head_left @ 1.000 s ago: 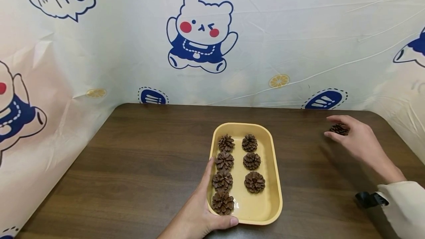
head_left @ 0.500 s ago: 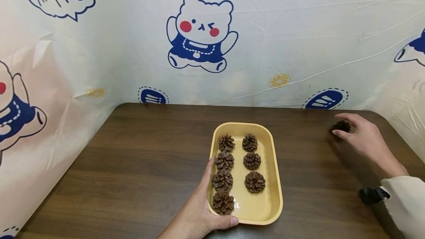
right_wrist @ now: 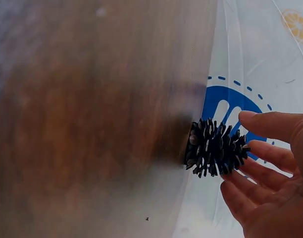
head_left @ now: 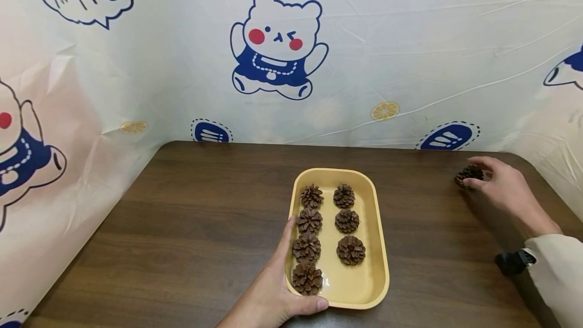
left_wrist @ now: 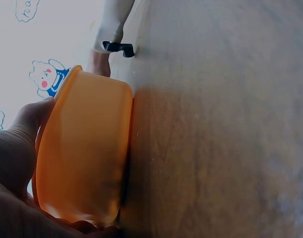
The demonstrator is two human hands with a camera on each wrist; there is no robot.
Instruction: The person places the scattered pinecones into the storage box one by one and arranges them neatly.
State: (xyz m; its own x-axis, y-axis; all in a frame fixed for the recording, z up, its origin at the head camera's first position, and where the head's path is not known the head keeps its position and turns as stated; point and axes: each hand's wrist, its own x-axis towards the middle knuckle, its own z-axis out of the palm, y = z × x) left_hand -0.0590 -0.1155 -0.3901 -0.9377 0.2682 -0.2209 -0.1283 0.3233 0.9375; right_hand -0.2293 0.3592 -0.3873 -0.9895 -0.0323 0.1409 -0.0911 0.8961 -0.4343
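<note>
My left hand [head_left: 273, 277] grips the near left corner of a yellow rectangular tray [head_left: 382, 267], thumb over the near rim and fingers along the left side. Two columns of brown pine cones [head_left: 350, 250] lie inside it. The left wrist view shows the tray's outer wall [left_wrist: 87, 144] against that hand. At the table's far right, my right hand [head_left: 510, 191] is around a single pine cone [head_left: 465, 175] standing on the table. In the right wrist view its thumb [right_wrist: 270, 124] is apart from this cone [right_wrist: 211, 148], and the fingers are loosely bent behind it.
The dark wooden table [head_left: 191, 227] extends on both sides of the tray. A printed cloth [head_left: 355, 54] with cartoon bears stands behind and beside the table. A black band [head_left: 514, 262] is on the right wrist.
My right hand has moved slightly to the right, uncovering more of the lone pine cone, which stays about where it was. The left hand and tray have not moved.
</note>
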